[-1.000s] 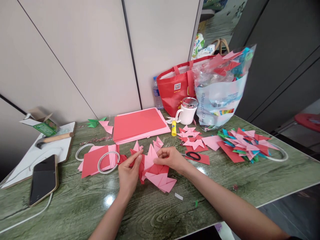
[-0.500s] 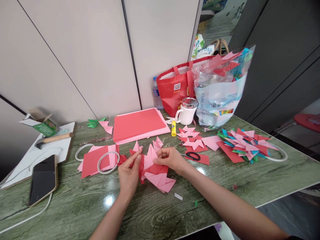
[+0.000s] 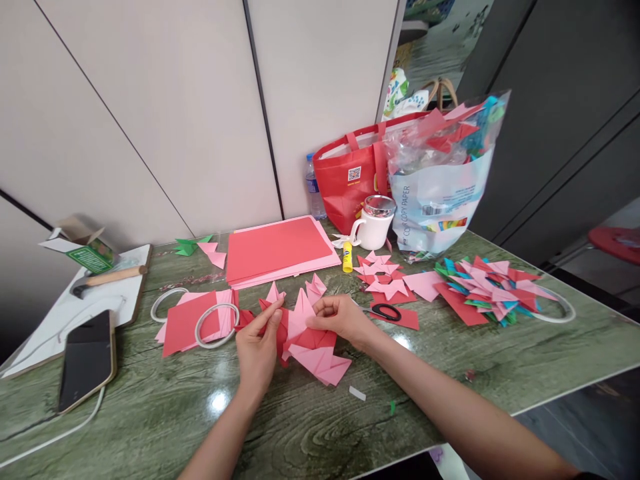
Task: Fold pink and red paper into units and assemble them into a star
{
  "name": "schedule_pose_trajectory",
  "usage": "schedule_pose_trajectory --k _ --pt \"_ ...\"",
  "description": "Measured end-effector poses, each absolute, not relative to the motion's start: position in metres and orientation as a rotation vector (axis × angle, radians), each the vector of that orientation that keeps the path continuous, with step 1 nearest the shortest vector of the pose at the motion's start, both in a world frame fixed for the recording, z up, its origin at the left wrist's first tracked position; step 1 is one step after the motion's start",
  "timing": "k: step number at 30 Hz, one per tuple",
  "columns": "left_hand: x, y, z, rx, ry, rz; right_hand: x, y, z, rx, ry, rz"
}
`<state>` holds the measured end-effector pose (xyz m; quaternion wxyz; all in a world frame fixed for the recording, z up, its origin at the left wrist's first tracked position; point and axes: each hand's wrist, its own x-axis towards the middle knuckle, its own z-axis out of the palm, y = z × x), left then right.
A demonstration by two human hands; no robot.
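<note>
A folded paper piece of pink and red points (image 3: pixel 313 347) lies on the green table (image 3: pixel 300 427) in front of me. My left hand (image 3: pixel 257 347) pinches its red left side between thumb and fingers. My right hand (image 3: pixel 340 317) pinches a pink point near its top. Both hands are closed on the same piece. More pink folded points (image 3: pixel 315 287) stick up just behind it.
Red paper sheets (image 3: pixel 277 250) lie behind. Red squares with two white rings (image 3: pixel 195 320) sit to the left, beyond them a phone (image 3: pixel 87 360) and a hammer (image 3: pixel 107 277). Right: scissors (image 3: pixel 385 311), glue stick (image 3: pixel 347 256), mug (image 3: pixel 374 223), paper stars (image 3: pixel 383 273), coloured folded pile (image 3: pixel 487 290), plastic bag (image 3: pixel 440 180), red bag (image 3: pixel 350 177).
My left thumb and fingers have shifted slightly on the red part of the piece. The right hand and the piece have hardly moved.
</note>
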<state>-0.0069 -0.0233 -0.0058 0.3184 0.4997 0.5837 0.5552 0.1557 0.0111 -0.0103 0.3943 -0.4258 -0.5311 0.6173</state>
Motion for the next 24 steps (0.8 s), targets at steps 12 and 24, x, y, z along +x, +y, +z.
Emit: schedule_pose_trajectory --k 12,24 --pt "-0.014 -0.020 0.008 1.434 1.507 1.369 0.158 0.012 -0.011 -1.097 -1.359 1.556" --pt "-0.009 -0.022 -0.003 1.339 1.565 1.459 0.157 0.011 -0.007 -1.067 -1.338 1.570"
